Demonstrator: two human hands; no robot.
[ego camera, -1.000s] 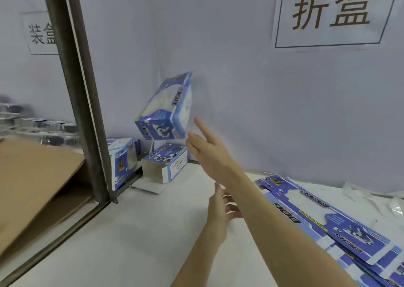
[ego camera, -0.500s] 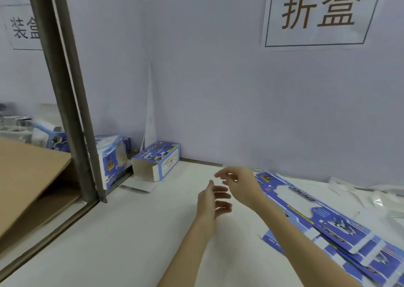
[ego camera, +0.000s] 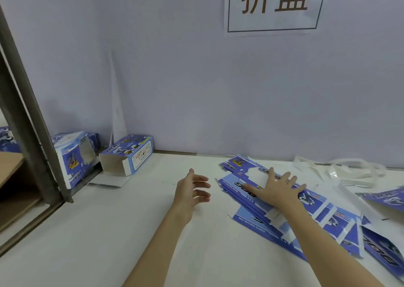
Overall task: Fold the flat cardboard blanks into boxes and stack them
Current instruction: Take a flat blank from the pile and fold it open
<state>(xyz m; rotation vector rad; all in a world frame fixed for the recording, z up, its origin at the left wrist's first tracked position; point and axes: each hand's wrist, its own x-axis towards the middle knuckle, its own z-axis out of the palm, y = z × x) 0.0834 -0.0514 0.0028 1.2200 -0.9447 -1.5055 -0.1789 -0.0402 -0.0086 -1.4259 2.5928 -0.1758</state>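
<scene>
Two bare forearms reach into the head view from the lower edge, neither covered by a sleeve as far as the frame shows. The left hand [ego camera: 192,190] and the right hand [ego camera: 277,190] wear no gloves. No ring, watch or bracelet seems to show on either, though the fingers are slightly blurred.

Right hand [ego camera: 276,188]: no longer raised toward the wall as a second ago; now flat, fingers spread, on the pile of flat blue-and-white printed cardboard blanks [ego camera: 323,212]. Left hand [ego camera: 192,190]: hovers beside them, fingers loose. Airborne blue box: gone from view.
</scene>
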